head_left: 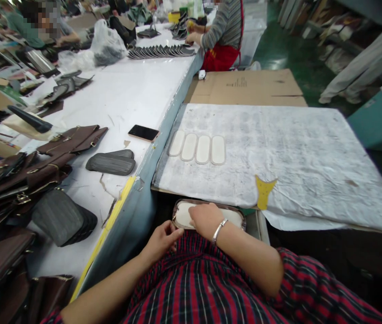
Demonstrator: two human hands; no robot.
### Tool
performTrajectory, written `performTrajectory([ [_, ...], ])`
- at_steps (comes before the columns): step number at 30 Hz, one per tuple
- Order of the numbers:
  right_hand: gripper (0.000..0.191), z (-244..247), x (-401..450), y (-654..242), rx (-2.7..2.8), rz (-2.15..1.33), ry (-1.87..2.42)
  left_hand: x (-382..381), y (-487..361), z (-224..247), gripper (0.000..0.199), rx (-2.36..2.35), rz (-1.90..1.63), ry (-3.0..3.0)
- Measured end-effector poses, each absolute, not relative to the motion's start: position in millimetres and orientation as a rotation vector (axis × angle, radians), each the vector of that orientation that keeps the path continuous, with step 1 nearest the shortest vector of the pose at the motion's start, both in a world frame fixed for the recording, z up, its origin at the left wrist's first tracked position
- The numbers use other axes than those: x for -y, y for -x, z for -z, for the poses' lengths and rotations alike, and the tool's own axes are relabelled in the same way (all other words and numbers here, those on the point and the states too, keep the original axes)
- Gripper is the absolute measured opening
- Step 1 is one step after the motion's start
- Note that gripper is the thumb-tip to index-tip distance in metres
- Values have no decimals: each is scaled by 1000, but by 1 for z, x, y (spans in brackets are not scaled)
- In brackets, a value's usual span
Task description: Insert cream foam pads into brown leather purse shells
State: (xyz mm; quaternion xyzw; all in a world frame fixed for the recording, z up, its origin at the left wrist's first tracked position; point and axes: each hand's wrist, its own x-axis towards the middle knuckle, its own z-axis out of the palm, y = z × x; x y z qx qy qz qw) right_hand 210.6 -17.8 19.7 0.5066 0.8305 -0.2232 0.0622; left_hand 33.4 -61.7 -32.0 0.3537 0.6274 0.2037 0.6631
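An oval piece with a white face and a dark brown rim [233, 217] lies at my lap, just below the front edge of the covered board. My left hand [164, 238] pinches its lower left edge between thumb and fingers. Over the white face rests my right hand [207, 219], fingers curled and pressed together; whatever they may hold is hidden. Four white oval pieces [203, 149] lie side by side on the board. A yellow forked piece [264, 191] sits at the board's front edge.
To the left, the white table [119, 96] bears a phone [143, 132], grey oval pieces [111, 162], a dark stack [59, 217] and brown bags [52, 162]. A person in a red apron [222, 56] works beyond the cardboard [244, 87]. A teal bin [376, 119] stands right.
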Motion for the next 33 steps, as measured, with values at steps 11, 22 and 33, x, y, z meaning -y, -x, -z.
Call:
performTrajectory([
  [11,18,-17,15,-211,-2477,712,-1562,55,-58,57,76,-1162,-904,-1103],
  [22,33,-27,37,-219,-2533,617,-1676,55,-52,52,73,-1189,-842,-1152],
  [33,29,-29,7,-182,-2347,816,-1580,24,-11,22,37,-1356,-215,-1273],
])
